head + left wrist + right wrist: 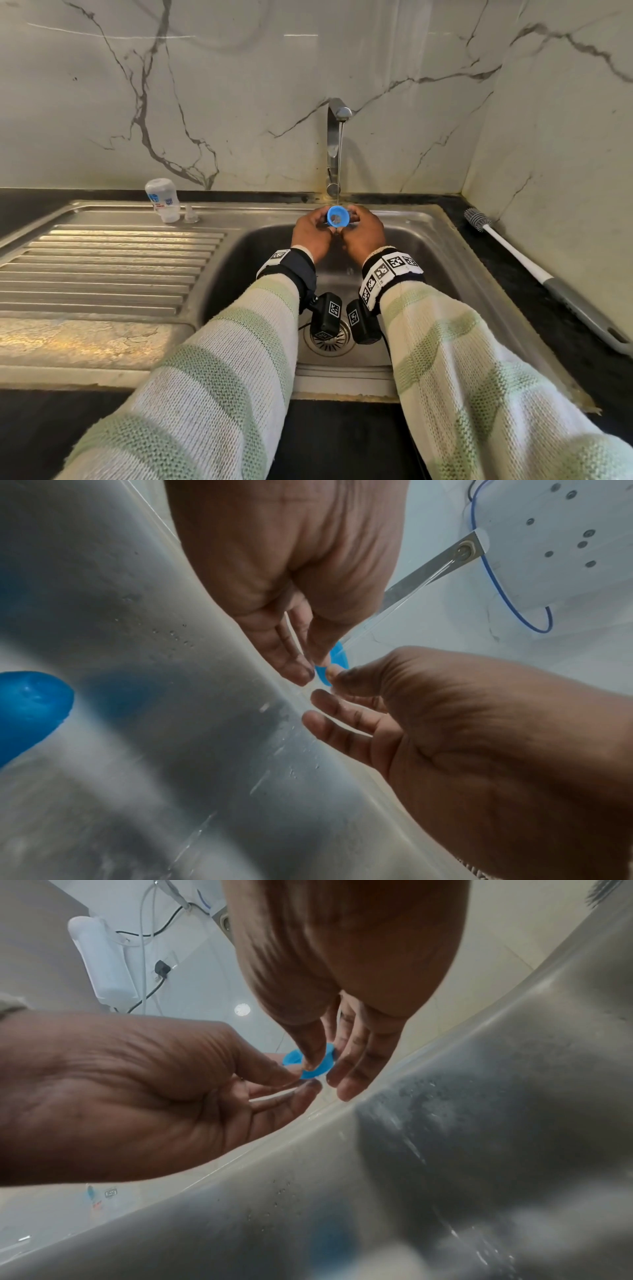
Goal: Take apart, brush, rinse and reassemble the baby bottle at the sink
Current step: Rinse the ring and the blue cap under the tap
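Both hands hold a blue bottle collar ring (337,216) over the sink basin (253,263), under a thin stream of water (339,161) from the tap (338,113). My left hand (322,221) pinches its left side and my right hand (353,219) its right side. In the wrist views the thumbs and fingertips pinch the ring (339,656) (316,1066). The clear bottle body (162,198) stands upside down on the drainboard at the back left. A clear nipple (190,216) stands beside it.
A long bottle brush (534,270) lies on the dark counter to the right of the sink. The ribbed drainboard (102,267) spreads to the left. The drain (330,342) sits below my wrists. A blurred blue shape (27,710) shows at the left wrist view's edge.
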`<state>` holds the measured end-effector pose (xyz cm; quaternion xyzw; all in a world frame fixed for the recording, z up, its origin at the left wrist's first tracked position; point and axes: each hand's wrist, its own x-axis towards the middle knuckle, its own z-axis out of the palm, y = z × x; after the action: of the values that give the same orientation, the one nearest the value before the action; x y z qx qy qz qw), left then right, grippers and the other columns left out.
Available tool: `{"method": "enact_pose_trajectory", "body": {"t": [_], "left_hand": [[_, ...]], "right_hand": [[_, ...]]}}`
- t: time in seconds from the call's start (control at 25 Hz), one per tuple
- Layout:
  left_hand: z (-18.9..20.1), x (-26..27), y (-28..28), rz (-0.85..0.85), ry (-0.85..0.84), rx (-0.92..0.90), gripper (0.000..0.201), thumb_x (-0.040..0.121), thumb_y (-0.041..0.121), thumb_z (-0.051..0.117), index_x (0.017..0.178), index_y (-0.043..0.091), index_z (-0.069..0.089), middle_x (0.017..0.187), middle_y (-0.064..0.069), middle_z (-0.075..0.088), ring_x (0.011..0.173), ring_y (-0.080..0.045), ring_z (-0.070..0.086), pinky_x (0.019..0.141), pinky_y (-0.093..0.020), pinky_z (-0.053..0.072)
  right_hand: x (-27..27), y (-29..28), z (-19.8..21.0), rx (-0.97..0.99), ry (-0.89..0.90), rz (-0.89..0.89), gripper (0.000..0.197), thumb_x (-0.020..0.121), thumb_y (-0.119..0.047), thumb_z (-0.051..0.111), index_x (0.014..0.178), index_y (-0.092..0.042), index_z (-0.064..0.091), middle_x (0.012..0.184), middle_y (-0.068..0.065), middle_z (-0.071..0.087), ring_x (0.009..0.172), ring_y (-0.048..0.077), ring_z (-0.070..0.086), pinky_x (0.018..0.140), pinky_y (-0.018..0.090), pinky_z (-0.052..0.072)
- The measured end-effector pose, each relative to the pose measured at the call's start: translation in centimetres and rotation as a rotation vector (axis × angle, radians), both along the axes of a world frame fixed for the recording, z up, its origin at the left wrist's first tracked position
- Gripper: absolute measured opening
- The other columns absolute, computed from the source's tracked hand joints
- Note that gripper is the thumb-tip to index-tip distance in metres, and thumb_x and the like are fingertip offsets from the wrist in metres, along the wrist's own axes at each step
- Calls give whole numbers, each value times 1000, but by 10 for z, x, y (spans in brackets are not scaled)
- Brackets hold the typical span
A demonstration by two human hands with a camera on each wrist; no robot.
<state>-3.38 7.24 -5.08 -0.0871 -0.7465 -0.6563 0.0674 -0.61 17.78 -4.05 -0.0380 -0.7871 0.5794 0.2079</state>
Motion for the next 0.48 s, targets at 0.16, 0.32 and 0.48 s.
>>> {"method": "enact_pose_trajectory", "body": {"t": [0.16, 0.32, 0.48], "left_hand": [[1, 3, 3, -96, -66, 131, 44, 89, -15, 53, 126, 8, 63, 111, -8, 70, 98, -21, 68, 86, -39, 59], [2, 4, 2, -152, -146, 196, 38, 92, -12, 52, 125, 4, 61, 107, -11, 69, 79, -16, 67, 70, -27, 60], [1, 3, 3, -177, -256, 200, 35, 96, -6, 50, 127, 5, 60, 95, -12, 68, 70, -18, 63, 63, -28, 58]], "right_hand": [[0, 3, 2, 190, 57, -38, 40, 77, 9, 61, 111, -11, 69, 109, 5, 56, 99, 19, 59, 88, 21, 45], [3, 6, 5, 267, 92, -12, 37, 77, 10, 60, 108, -8, 68, 108, 8, 61, 100, 21, 58, 92, 31, 49], [6, 6, 6, 256, 49, -22, 32, 79, 4, 63, 108, -8, 68, 104, 6, 60, 96, 20, 59, 85, 26, 48]]}}
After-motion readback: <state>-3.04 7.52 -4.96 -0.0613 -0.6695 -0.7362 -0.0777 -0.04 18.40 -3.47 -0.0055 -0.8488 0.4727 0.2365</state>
